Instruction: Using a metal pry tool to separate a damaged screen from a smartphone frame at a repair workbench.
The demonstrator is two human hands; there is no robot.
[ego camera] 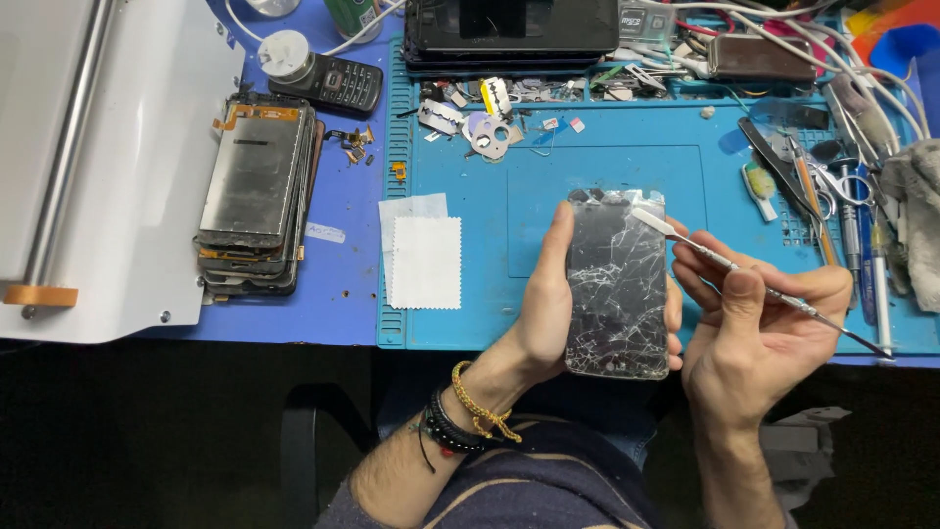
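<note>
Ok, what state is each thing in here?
phone: screen shattered, held in left hand
metal spudger: gripped by right hand, flat tip at phone's top edge
stack of screens: lying flat
keypad phone: lying flat
white cloths: spread flat

The left hand (543, 313) hides the phone (617, 284)'s left edge and back. The machine (108, 167) runs off the left and top edges. The cloth (916, 216) is cut off at right. Scraps (480, 118) are too small to tell.
</note>
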